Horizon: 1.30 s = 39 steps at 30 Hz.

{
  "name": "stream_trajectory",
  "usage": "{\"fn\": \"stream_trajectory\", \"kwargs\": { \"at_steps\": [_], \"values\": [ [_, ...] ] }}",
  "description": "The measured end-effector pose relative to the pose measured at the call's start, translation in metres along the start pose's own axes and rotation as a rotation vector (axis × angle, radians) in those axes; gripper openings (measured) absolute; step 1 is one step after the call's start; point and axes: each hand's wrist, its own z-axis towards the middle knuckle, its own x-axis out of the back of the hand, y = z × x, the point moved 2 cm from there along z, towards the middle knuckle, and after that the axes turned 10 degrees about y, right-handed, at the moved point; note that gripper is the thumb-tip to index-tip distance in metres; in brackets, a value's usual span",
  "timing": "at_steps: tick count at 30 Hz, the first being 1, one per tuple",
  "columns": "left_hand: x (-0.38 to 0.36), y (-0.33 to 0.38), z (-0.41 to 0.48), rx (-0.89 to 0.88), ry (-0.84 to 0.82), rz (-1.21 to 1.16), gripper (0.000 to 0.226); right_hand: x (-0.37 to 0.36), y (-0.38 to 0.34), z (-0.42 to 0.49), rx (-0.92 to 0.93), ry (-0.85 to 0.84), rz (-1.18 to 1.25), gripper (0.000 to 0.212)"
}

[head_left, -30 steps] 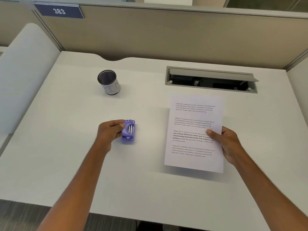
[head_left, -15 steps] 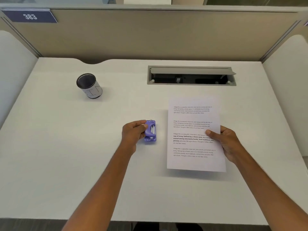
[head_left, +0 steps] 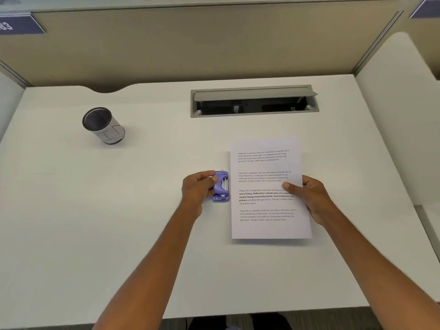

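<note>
**Head view: left hand on the hole punch, right hand on the sheet**

Both hands are at work on the white desk, about midway between its far and near edges. The left hand grips a small purple hole punch from the punch's left side. Its fingers are curled round the body and the thumb lies along the top. The hole punch sits near the middle of the desk with its metal pins facing up.

The printed sheet's left edge lies just beside the hole punch. Whether the two touch cannot be told. The sheet carries four blocks of text and lies lengthwise toward the far edge, between the desk's middle and its right edge. The right hand pinches it at its right edge, thumb on top over the third block of text and fingers hidden beneath. A thin shadow runs on the desk along the sheet's near edge.

Toward the far left corner stands a mesh pen cup, upright and well apart from both hands. Along the far edge, to the right of the middle, a grey cable hatch is set into the desk with its lid raised. A beige partition rises behind the far edge. A blue number plate is fixed at its upper left, and its digits are partly cut off.
</note>
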Motion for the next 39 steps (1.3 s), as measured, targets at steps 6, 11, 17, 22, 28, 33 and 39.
{"fn": "stream_trajectory", "kwargs": {
  "at_steps": [6, 11, 17, 22, 28, 33, 39],
  "values": [
    [0.000, -0.003, 0.002, 0.013, 0.010, 0.016, 0.023, -0.006, 0.002, 0.008, 0.004, 0.010, -0.024, 0.034],
    [0.002, -0.005, 0.002, 0.015, 0.012, 0.010, 0.022, -0.009, 0.002, 0.012, 0.002, 0.006, -0.046, 0.035],
    [0.003, -0.005, 0.001, 0.011, 0.020, 0.029, 0.022, -0.010, 0.001, 0.017, -0.014, 0.008, -0.068, 0.035],
    [0.000, -0.007, 0.000, -0.015, 0.052, 0.054, 0.022, -0.007, 0.000, 0.017, -0.018, 0.020, -0.072, 0.035],
    [-0.001, -0.010, 0.000, -0.025, 0.102, 0.070, 0.022, -0.010, -0.001, 0.017, -0.026, 0.004, -0.055, 0.034],
    [0.000, -0.009, 0.000, -0.023, 0.096, 0.089, 0.024, -0.016, 0.000, 0.019, -0.027, 0.000, -0.085, 0.034],
    [0.001, -0.009, 0.000, -0.027, 0.093, 0.099, 0.025, -0.028, 0.002, 0.016, -0.028, -0.006, -0.080, 0.032]
  ]
}}
